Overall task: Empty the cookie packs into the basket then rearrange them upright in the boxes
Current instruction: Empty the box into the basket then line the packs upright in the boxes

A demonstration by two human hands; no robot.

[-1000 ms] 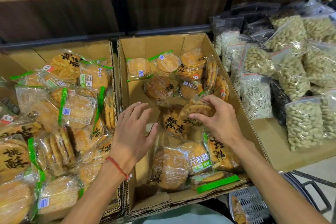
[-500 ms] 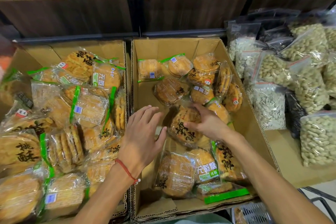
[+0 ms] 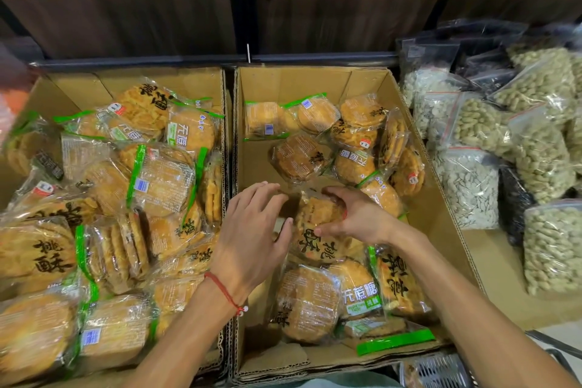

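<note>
A cookie pack is gripped by the right hand near the middle of the right cardboard box, with the fingers curled over its far edge and the thumb pressed against its near side. The left hand is held spread and flat just left of that pack; whether it touches the wrapper cannot be told. A red string bracelet is worn on the left wrist. Other cookie packs are scattered loosely, mostly lying flat, across the right box, while the left cardboard box is heaped full. Bags of peanuts are stacked to the right, and a corner of a wire basket is seen at the near right.
</note>
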